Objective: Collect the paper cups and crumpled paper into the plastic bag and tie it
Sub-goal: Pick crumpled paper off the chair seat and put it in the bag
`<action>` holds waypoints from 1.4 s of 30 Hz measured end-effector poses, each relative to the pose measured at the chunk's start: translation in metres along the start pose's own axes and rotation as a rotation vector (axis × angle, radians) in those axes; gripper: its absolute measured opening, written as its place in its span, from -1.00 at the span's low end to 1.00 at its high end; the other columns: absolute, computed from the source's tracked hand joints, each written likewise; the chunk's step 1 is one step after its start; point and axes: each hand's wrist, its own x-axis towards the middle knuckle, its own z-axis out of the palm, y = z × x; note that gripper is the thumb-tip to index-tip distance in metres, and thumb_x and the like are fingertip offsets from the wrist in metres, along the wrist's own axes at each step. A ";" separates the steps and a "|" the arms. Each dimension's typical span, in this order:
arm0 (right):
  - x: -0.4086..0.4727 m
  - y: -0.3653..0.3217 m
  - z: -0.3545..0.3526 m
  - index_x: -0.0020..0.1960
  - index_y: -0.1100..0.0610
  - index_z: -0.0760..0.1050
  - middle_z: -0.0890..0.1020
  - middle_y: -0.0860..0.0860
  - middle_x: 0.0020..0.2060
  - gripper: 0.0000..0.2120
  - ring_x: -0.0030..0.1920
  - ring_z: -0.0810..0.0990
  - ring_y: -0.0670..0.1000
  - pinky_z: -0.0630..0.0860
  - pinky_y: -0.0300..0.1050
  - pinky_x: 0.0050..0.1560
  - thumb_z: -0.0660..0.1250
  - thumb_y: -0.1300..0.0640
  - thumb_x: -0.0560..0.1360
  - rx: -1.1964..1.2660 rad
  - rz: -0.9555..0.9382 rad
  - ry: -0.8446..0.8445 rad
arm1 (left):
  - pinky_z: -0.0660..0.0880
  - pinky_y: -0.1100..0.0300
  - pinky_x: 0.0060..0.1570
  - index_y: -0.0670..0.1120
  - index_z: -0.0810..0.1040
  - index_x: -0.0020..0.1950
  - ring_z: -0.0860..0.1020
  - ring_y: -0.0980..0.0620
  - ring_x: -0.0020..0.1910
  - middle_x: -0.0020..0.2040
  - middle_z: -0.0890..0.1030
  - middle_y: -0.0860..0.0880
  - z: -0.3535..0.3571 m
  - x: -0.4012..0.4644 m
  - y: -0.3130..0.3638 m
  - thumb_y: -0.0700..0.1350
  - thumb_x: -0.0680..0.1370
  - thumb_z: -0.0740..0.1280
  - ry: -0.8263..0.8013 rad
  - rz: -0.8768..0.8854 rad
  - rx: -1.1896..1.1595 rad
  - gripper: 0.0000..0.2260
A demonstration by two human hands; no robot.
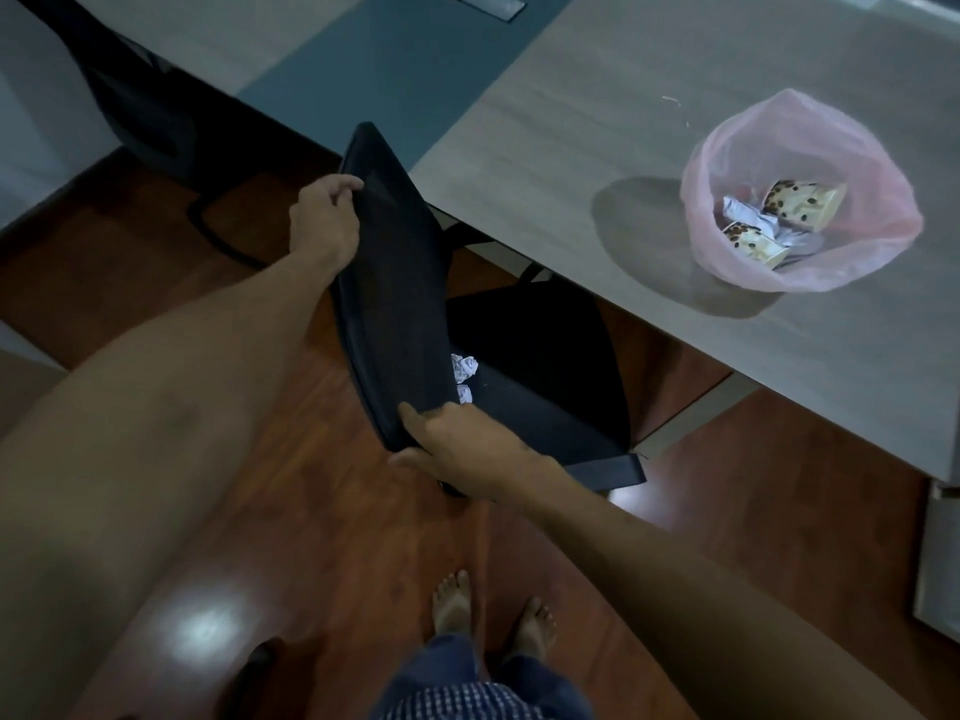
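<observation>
1. The pink plastic bag [800,192] stands with its mouth wide on the worktop [597,148], toward the right side and back from the near edge.
2. Inside it lie two spotted paper cups [802,200], tipped on their sides, with crumpled paper [743,213] between and around them.
3. More crumpled paper, two white balls [464,367], lies on the seat of a dark chair [545,366], just beside the backrest; the chair stands on the floor, its seat partly under the worktop's near edge.
4. The left hand [324,220] grips the top end of the chair's backrest [395,283], fingers [345,185] curled over its edge.
5. The right hand [462,444] holds the lower end of the backrest, thumb on top and the fingers wrapped beneath, out of sight.
6. Below, bare feet [452,605] stand on the reddish wooden floor [779,511]; a second dark chair [130,96] stands at the worktop's far left.
</observation>
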 end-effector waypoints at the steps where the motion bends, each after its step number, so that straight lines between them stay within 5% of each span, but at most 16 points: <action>1: 0.002 -0.001 0.003 0.43 0.31 0.32 0.63 0.22 0.05 -0.37 0.04 0.62 0.29 0.56 0.20 0.08 0.22 -0.19 0.63 0.027 -0.004 0.024 | 0.45 0.24 -0.21 0.19 0.61 0.12 0.56 0.01 -0.12 0.11 0.64 -0.06 -0.002 0.002 -0.002 -0.03 0.70 0.14 -0.008 0.009 0.019 -0.75; 5: -0.005 0.009 0.012 0.17 0.16 0.52 0.62 -0.02 -0.23 -0.46 -0.19 0.64 -0.03 0.62 -0.01 -0.10 0.28 -0.31 0.52 0.297 -0.002 0.169 | 0.55 0.07 0.09 0.16 0.60 0.22 0.57 -0.07 0.13 0.20 0.60 -0.04 -0.008 -0.004 0.003 -0.03 0.70 0.12 0.009 0.059 0.154 -0.73; 8: -0.019 0.033 0.017 -0.10 0.10 0.56 0.49 -0.12 -0.43 -0.62 -0.36 0.53 -0.15 0.41 -0.28 -0.29 0.33 -0.23 0.55 0.350 0.073 0.201 | 0.49 0.00 0.16 0.03 0.59 0.30 0.47 -0.11 0.26 0.26 0.54 -0.10 -0.008 -0.021 0.015 -0.17 0.67 0.16 0.095 0.166 0.317 -0.70; 11: -0.032 0.067 0.012 -0.23 0.09 0.50 0.49 -0.06 -0.44 -0.59 -0.39 0.47 -0.09 0.46 -0.04 -0.27 0.30 -0.24 0.54 0.287 0.203 0.236 | 0.42 0.01 0.18 -0.02 0.59 0.28 0.45 -0.11 0.24 0.24 0.54 -0.07 -0.006 -0.044 0.026 -0.20 0.62 0.23 0.163 0.316 0.445 -0.72; 14: -0.047 0.108 -0.002 -0.33 0.03 0.45 0.52 -0.04 -0.44 -0.64 -0.41 0.48 -0.09 0.51 0.11 -0.25 0.35 -0.11 0.56 0.380 0.343 0.304 | 0.45 -0.04 0.21 -0.05 0.57 0.30 0.49 -0.15 0.23 0.26 0.55 -0.12 0.010 -0.067 0.035 -0.18 0.60 0.27 0.065 0.371 0.417 -0.72; 18: -0.060 0.164 -0.021 -0.03 0.15 0.65 0.66 0.05 -0.29 -0.79 -0.26 0.66 0.07 0.63 0.14 -0.14 0.34 0.03 0.62 0.467 0.512 0.355 | 0.49 -0.07 0.22 -0.08 0.51 0.38 0.51 -0.14 0.25 0.29 0.51 -0.15 0.050 -0.100 0.039 -0.16 0.61 0.30 -0.079 0.293 0.344 -0.67; 26: -0.044 0.254 -0.038 0.05 0.10 0.62 0.67 0.02 -0.21 -0.81 -0.19 0.67 0.04 0.66 0.13 -0.05 0.29 0.03 0.65 0.451 0.500 0.221 | 0.51 -0.06 0.20 -0.09 0.43 0.46 0.53 -0.11 0.24 0.32 0.50 -0.10 0.131 -0.147 0.021 -0.17 0.61 0.31 -0.118 -0.025 0.283 -0.60; 34: 0.010 0.309 0.003 0.43 0.10 0.46 0.65 0.09 0.14 -0.59 0.07 0.65 0.09 0.61 0.15 0.14 0.29 -0.02 0.63 0.443 0.457 0.022 | 0.53 -0.04 0.10 -0.10 0.49 0.31 0.56 -0.11 0.14 0.21 0.53 -0.09 0.215 -0.197 -0.042 -0.17 0.60 0.30 -0.148 -0.345 0.172 -0.72; 39: 0.059 0.328 0.053 0.50 0.12 0.38 0.66 0.08 0.10 -0.55 0.06 0.64 0.09 0.60 0.09 0.13 0.28 0.07 0.64 0.402 0.375 -0.047 | 0.49 -0.02 0.26 -0.09 0.27 0.52 0.47 -0.07 0.31 0.50 0.26 0.01 0.269 -0.211 -0.098 -0.22 0.57 0.33 -0.243 -0.379 0.225 -0.47; 42: 0.098 0.339 0.088 0.55 0.08 0.31 0.58 0.14 0.29 -0.48 0.24 0.59 0.15 0.55 0.13 0.25 0.27 0.08 0.60 0.357 0.314 -0.097 | 0.44 0.01 0.31 -0.13 0.16 0.57 0.43 -0.12 0.37 0.56 0.15 0.00 0.303 -0.203 -0.130 -0.32 0.55 0.27 -0.232 -0.402 0.287 -0.40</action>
